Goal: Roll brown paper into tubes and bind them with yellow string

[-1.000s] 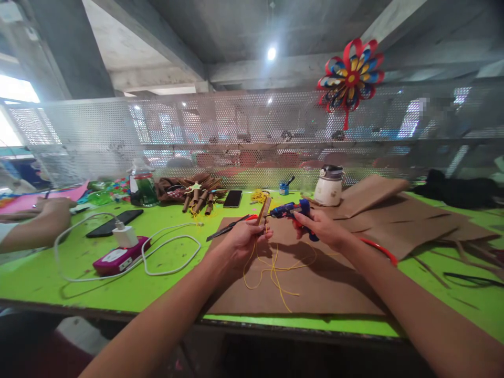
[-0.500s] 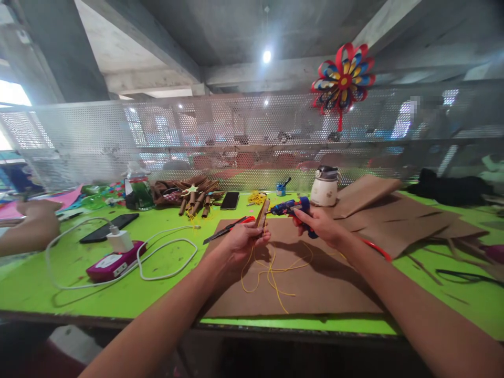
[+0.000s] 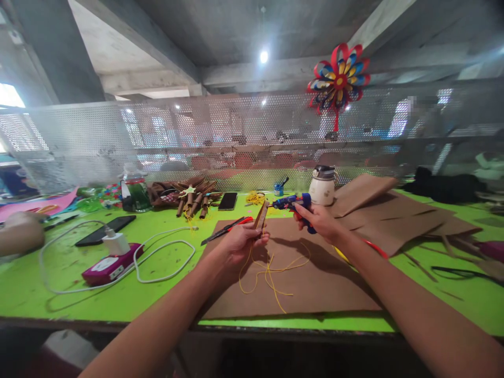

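My left hand (image 3: 240,242) is closed round a rolled brown paper stick (image 3: 260,214) held upright, with yellow strings (image 3: 268,270) hanging from it onto a brown paper sheet (image 3: 315,283). My right hand (image 3: 321,220) grips a blue glue gun (image 3: 291,202), whose nozzle points left, a little apart from the top of the stick. Both hands hover over the sheet on the green table (image 3: 165,283).
Scissors with red handles (image 3: 226,229) lie left of my hands. A magenta power bank with white charger and cable (image 3: 112,262), two phones (image 3: 100,231), a pile of brown paper sticks (image 3: 195,198), a white jar (image 3: 323,186) and brown paper bags (image 3: 394,215) lie around. Another person's hand (image 3: 18,233) rests far left.
The glue gun's nozzle has drawn back slightly to the right, away from the stick's top. The view has shifted right, and the other person's hand has moved toward the left edge.
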Action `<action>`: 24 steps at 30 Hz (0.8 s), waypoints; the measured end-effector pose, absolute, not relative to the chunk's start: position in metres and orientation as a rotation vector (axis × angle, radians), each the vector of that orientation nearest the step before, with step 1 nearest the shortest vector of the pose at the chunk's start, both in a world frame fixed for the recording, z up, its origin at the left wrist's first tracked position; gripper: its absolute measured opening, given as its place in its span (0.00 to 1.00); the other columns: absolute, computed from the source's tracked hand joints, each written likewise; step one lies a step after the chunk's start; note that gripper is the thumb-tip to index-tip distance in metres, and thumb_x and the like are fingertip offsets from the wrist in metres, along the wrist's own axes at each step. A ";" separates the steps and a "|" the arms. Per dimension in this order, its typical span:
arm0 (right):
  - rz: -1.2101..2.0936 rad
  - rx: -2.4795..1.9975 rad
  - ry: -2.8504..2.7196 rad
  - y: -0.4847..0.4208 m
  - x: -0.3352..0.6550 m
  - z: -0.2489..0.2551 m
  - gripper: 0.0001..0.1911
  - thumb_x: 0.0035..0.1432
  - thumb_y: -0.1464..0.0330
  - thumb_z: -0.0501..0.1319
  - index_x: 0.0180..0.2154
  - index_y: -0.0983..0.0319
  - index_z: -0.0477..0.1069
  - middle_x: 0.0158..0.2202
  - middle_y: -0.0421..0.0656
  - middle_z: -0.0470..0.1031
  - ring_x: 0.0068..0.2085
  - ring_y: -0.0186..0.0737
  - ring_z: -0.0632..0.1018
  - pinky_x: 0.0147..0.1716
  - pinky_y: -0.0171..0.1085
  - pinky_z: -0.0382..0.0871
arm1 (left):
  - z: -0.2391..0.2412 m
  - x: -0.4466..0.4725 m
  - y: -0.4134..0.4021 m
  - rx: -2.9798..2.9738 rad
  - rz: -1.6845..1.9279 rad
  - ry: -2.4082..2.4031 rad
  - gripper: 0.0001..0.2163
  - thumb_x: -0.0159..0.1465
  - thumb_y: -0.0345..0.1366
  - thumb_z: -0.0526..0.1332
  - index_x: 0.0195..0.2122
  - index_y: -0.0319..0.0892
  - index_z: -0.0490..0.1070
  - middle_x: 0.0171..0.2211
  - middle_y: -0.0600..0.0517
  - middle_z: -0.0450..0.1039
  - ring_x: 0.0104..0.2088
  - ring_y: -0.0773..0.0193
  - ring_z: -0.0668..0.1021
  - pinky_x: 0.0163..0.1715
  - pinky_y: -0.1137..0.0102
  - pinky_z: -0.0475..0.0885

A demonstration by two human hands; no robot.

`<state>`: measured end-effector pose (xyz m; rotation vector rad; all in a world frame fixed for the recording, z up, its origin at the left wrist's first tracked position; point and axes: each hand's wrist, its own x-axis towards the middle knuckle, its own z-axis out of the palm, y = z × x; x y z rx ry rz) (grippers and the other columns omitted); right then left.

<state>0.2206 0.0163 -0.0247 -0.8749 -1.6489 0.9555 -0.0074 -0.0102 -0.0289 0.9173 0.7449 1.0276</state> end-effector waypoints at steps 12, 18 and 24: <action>0.899 -0.894 -1.603 0.021 0.221 -0.026 0.24 0.51 0.48 0.58 0.25 0.63 0.65 0.23 0.39 0.66 0.21 0.29 0.68 0.20 0.31 0.62 | -0.029 -0.007 -0.010 0.875 1.034 0.787 0.10 0.59 0.16 0.53 0.39 0.29 0.68 0.32 0.43 0.73 0.29 0.67 0.78 0.30 0.77 0.74; 0.886 -0.888 -1.587 0.022 0.222 -0.027 0.23 0.51 0.48 0.58 0.25 0.63 0.66 0.24 0.38 0.66 0.20 0.29 0.68 0.20 0.31 0.62 | -0.029 -0.007 -0.009 0.888 1.025 0.801 0.09 0.59 0.16 0.53 0.37 0.29 0.68 0.31 0.44 0.72 0.28 0.69 0.78 0.30 0.77 0.74; 0.915 -0.903 -1.586 0.017 0.220 -0.025 0.24 0.50 0.48 0.59 0.25 0.63 0.66 0.23 0.39 0.67 0.20 0.29 0.68 0.20 0.31 0.62 | -0.027 -0.007 -0.011 0.903 1.036 0.776 0.09 0.58 0.16 0.52 0.36 0.30 0.68 0.29 0.45 0.72 0.26 0.70 0.77 0.29 0.77 0.74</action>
